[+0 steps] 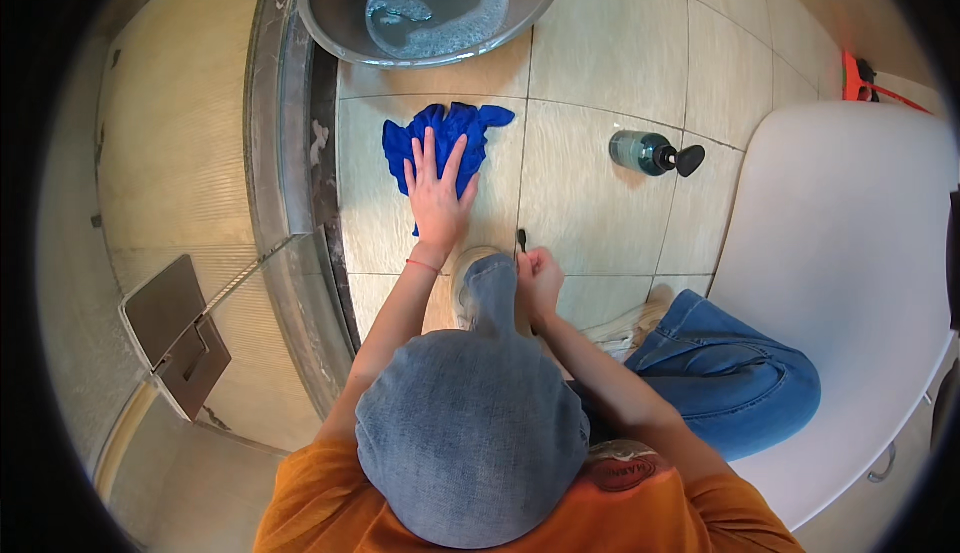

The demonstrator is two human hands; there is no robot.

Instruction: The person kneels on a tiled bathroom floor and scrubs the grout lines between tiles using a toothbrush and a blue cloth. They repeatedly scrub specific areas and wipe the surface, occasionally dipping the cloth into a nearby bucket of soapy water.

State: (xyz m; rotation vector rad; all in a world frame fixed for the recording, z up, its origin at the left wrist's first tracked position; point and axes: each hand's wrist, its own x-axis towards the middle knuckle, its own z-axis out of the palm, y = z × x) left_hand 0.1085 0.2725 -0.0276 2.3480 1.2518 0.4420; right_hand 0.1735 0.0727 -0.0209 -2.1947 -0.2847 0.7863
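Closest to me, a denim knee; past it, the left hand, fingers spread flat atop a blue cloth on the floor. Soft, light, I'd guess: gather a fold. Right hand, nearer, fingers curled around a slim dark tool, likely stiff; grip mid-length.

Place: an indoor tiled wash area, perhaps a household bathroom or utility room; which one cannot be told
Floor: pale square tiles with dark joints
Left edge: a worn grey strip bordering a yellowish, partly ribbed surface
Washing things: a basin of sudsy water, a squeeze bottle, a blue cloth
Right side: a smooth white furnishing with rounded corners, its kind unclear
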